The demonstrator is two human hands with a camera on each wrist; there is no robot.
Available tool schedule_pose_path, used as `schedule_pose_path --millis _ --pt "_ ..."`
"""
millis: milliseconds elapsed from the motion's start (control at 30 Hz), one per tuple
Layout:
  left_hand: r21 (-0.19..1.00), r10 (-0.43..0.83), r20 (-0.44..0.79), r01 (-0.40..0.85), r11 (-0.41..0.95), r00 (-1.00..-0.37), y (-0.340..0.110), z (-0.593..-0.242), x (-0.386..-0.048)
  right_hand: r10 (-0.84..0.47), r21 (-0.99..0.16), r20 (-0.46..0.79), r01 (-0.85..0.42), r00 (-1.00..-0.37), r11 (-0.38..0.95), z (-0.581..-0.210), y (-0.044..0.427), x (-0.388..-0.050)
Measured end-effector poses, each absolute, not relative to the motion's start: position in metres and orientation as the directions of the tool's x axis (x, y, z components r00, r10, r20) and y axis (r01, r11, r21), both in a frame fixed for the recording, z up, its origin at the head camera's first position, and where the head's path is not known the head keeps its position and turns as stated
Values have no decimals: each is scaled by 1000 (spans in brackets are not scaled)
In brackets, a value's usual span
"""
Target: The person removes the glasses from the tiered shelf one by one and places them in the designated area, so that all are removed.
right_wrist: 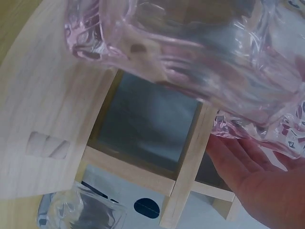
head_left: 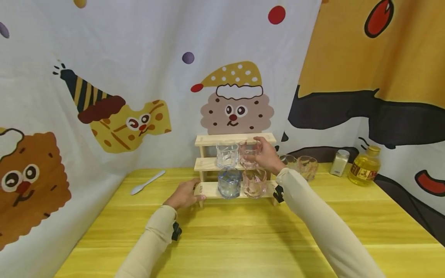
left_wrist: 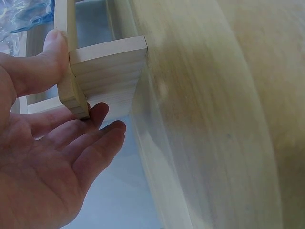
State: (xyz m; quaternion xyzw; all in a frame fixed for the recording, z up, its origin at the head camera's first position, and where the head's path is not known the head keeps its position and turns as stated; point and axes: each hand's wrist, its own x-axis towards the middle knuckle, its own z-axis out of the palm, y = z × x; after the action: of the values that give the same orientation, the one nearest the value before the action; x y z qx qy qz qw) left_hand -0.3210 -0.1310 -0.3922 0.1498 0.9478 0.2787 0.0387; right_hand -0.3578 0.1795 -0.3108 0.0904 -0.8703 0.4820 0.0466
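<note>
A three-step wooden rack (head_left: 212, 189) stands at the back of the table. My left hand (head_left: 183, 194) grips the left end of its lowest step, thumb on top and fingers below, as the left wrist view shows. On the middle step, my right hand (head_left: 267, 157) holds a pink glass (head_left: 245, 153) from its right side. Beside that glass sits a clear glass (head_left: 227, 155). The bottom step carries a blue glass (head_left: 229, 183) and another pink glass (head_left: 254, 184), which looms large in the right wrist view. No glass stands on the top step.
Right of the rack, a clear glass (head_left: 289, 161) and a pinkish glass (head_left: 308, 168) stand on the table (head_left: 229, 239). Farther right are a capped jar (head_left: 339, 163) and an oil bottle (head_left: 364, 166). A white spoon (head_left: 147, 183) lies at left. A printed curtain (head_left: 153, 58) hangs behind.
</note>
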Motion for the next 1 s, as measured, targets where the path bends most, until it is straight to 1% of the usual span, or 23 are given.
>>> schedule_pose_path --millis 167,533,800,1000 --pt "546 303 6 257 797 -953 -130 -394 -321 -96 -829 187 -209 -978 519 -314 181 -356" --pt "546 292 -17 235 804 -956 -129 -394 -322 -32 -785 292 -259 -956 563 -309 188 -354" --pt "560 283 -26 221 798 -959 -129 -391 -323 -34 -796 293 -264 -956 545 -298 201 -346" --pt "545 279 -25 221 809 -960 -129 -393 -321 -43 -805 278 -257 -960 535 -298 215 -339"
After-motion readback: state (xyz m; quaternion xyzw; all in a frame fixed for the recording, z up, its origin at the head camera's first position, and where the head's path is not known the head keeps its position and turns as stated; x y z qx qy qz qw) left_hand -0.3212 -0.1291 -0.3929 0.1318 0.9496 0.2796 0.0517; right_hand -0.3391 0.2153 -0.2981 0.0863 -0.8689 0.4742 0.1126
